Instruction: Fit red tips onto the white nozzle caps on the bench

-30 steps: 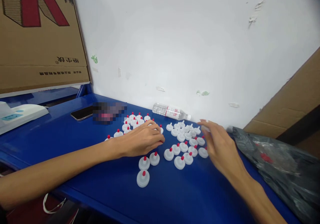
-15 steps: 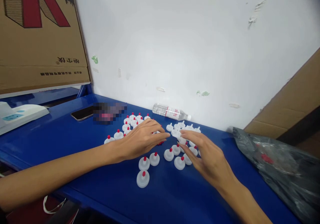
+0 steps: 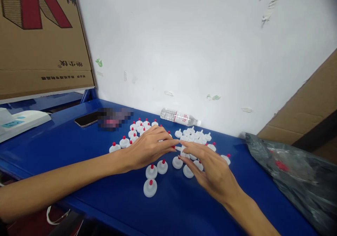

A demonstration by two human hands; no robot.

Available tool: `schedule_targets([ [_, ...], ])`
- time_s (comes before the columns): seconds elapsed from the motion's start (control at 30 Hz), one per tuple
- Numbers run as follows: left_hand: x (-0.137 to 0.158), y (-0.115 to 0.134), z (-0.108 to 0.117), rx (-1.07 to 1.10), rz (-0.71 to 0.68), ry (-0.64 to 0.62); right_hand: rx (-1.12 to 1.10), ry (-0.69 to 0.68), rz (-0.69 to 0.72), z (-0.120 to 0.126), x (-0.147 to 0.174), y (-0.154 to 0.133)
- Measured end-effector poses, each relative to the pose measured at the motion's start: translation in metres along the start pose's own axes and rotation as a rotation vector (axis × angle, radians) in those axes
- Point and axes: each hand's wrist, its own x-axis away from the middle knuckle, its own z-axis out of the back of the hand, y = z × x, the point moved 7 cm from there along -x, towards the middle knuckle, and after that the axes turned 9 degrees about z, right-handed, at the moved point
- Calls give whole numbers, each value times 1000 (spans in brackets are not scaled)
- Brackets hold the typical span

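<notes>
My left hand point(image 3: 149, 144) reaches in over the blue table, thumb and fingers closed on a small red cap point(image 3: 173, 147). Opposite it, my right hand point(image 3: 213, 164) pinches a white spouted lid point(image 3: 184, 153) turned on its side, its narrow spout pointing left at the red cap. The two meet or nearly meet; the exact contact is too small to tell. White lids with red tips point(image 3: 150, 188) stand in front of and around both hands. Behind my right hand is a cluster of white lids with bare spouts point(image 3: 192, 134). My left hand partly hides other lids.
A clear plastic bottle point(image 3: 180, 117) lies by the wall. A phone point(image 3: 88, 119) and a white power strip point(image 3: 23, 123) are on the left of the blue table point(image 3: 105, 194). A dark plastic bag point(image 3: 289, 172) covers the right side. A large cardboard box point(image 3: 44, 50) stands back left.
My right hand has drawn a white lid from the cluster and brought it, spout leftward, to the red cap in my left hand. The left hand has barely moved.
</notes>
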Motion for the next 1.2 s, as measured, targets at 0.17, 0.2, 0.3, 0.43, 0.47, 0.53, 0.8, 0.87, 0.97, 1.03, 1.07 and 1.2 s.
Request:
schedule_targets([
  [0.17,-1,-1,-5,98,52,-85,7,26,-6,2,0,-3],
  [0.2,-1,0,-5,118,55,-97,15,37,0,2,-1,-5],
  [0.3,-2,3,-5,170,58,-133,20,57,22,3,-2,-9],
  [0.43,-1,5,-6,260,64,-179,29,77,72,2,-2,-15],
  [0.47,-1,6,-5,277,64,-180,49,77,85,2,-2,-17],
  [0.53,-2,6,-4,283,54,-171,93,57,113,2,-3,-18],
  [0.8,-5,-2,-8,73,83,-164,250,-82,127,11,-2,-1],
  [0.87,-1,-9,-15,8,116,-221,314,-75,60,18,2,12],
  [0.97,5,-15,-25,-49,130,-314,477,-22,-182,38,12,42],
  [1.03,7,-17,-28,-67,129,-345,551,46,-320,54,21,59],
  [1.07,8,-18,-29,-74,130,-356,563,74,-378,60,25,67],
  [1.2,11,-19,-32,-76,129,-410,605,-32,-504,64,41,92],
])
